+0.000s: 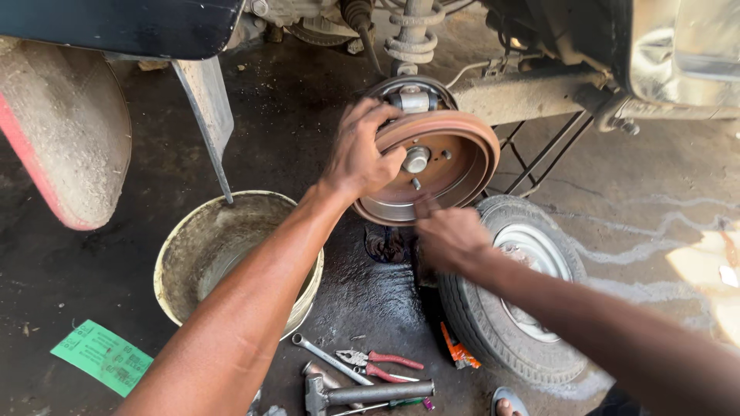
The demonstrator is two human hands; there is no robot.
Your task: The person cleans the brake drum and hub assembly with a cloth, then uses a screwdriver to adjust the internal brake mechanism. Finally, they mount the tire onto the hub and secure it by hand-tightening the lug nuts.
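A rusty round brake drum (455,166) sits tilted on the hub of a raised vehicle, with the hub centre (416,159) and studs showing through it. My left hand (361,150) grips the drum's upper left rim. My right hand (447,235) holds its lower rim from below. Behind the drum the backing plate and a wheel cylinder (412,98) show at the top.
A removed wheel with tyre (505,296) lies under my right arm. A dirty bucket (193,246) stands at the left. A spanner (327,358), red-handled pliers (381,360) and a hammer (362,394) lie on the oily floor. Green paper (102,356) at lower left; a jack stand (539,158) behind.
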